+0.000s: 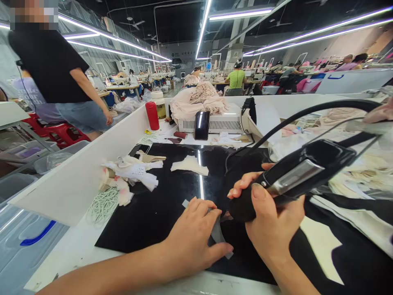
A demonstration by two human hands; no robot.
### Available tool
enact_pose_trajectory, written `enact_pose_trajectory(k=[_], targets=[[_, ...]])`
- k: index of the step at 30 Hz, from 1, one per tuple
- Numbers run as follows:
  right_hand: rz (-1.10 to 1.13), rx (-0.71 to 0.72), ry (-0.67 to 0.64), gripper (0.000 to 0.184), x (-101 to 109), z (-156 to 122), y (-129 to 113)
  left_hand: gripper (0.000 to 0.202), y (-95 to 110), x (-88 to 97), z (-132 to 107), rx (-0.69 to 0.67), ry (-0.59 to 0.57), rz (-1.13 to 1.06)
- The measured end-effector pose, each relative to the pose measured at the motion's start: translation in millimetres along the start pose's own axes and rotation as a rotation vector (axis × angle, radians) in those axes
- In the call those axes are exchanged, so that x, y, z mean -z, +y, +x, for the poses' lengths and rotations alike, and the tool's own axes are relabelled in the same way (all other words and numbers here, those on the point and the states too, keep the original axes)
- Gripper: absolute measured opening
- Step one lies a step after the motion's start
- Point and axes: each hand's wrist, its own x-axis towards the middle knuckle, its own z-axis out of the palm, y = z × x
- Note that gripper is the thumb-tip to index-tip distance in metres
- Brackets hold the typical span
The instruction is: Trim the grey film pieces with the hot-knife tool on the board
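My right hand [273,221] is wrapped round the dark handle of a black corded hand tool [310,168] with a bright metal plate on its side. The tool's rounded end points down and left, close to my left hand [196,233]. With thumb and fingers apart, my left hand presses on a thin grey curved piece [217,233], partly hidden beneath it, on a glossy black board [147,225]. A cream fabric piece [189,165] lies farther back on the board. Another cream cut piece [322,246] is right of my right wrist.
White labels and scraps [138,170] and pale green cord [104,205] lie at left. Behind the board are a phone [202,125], a red bottle [152,115] and a white vented box [217,123] bearing pink fabric [199,100]. A thick cable [294,119] arches at right. A person [52,65] stands left.
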Motion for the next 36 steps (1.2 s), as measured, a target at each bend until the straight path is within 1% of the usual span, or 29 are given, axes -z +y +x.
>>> enact_pose_trajectory(k=[5, 8, 13, 20, 25, 27, 31, 36], targets=[[-0.013, -0.010, 0.013, 0.044, 0, 0, -4, 0.071, 0, -4.1, -2, 0.020, -0.032, 0.004], [0.013, -0.016, 0.023, 0.044, 1, -1, -6, 0.074, -3, -2.2, -1, 0.025, -0.052, 0.008], [0.019, -0.029, 0.002, 0.042, 2, -4, -6, 0.078, -5, 1.9, 2, 0.040, -0.070, 0.016], [0.025, -0.001, -0.048, 0.040, 4, -6, -6, 0.079, -2, 5.0, 2, 0.037, -0.079, 0.017], [0.008, -0.011, -0.047, 0.036, 2, -7, -7, 0.079, -1, 5.2, 3, 0.041, -0.094, 0.020], [0.001, -0.023, -0.042, 0.037, 2, -8, -9, 0.079, -1, 4.8, 4, 0.040, -0.092, 0.023], [-0.008, -0.034, -0.014, 0.042, 7, -10, -16, 0.081, -2, 4.7, 3, 0.041, -0.088, 0.040], [0.012, -0.034, -0.040, 0.041, 14, -16, -20, 0.078, 0, 7.3, 1, 0.055, -0.107, 0.058]])
